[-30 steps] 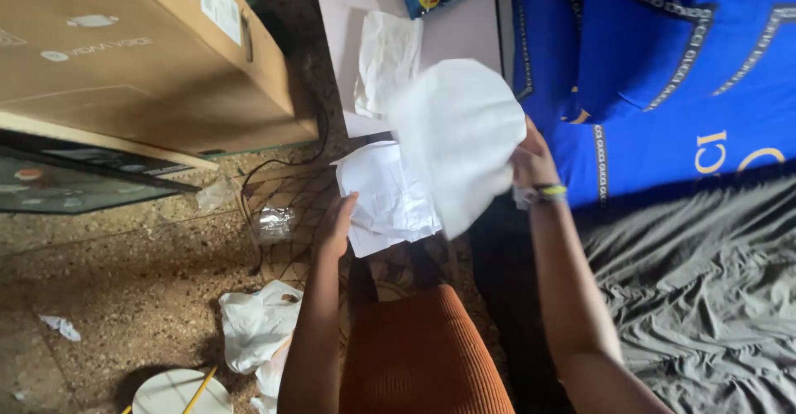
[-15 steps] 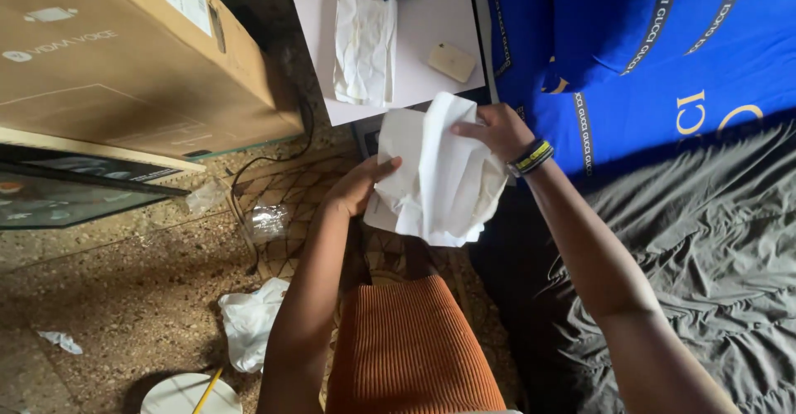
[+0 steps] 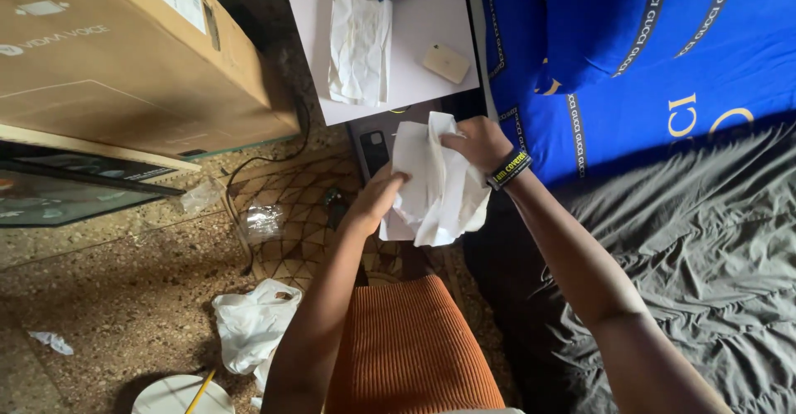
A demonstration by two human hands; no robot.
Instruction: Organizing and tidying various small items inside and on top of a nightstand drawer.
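A crumpled white paper sheet (image 3: 437,183), creased and folded in on itself, is held in mid-air over the patterned floor (image 3: 290,215), just in front of the white table (image 3: 423,82). Its upper edge is gripped by the right hand (image 3: 474,142), and its lower left side is grasped by the left hand (image 3: 377,200). A second wrinkled sheet (image 3: 360,49) and a small cream-coloured block (image 3: 446,63) are seen lying on the table.

Left hand (image 3: 380,201) curled; right hand (image 3: 474,143) clenched — arms extended.

Home bedroom: bed (image 3: 663,240) with grey sheet, blue pillow (image 3: 630,24), small white table (image 3: 414,90), large cardboard box (image 3: 124,57), littered terrazzo floor (image 3: 108,298).
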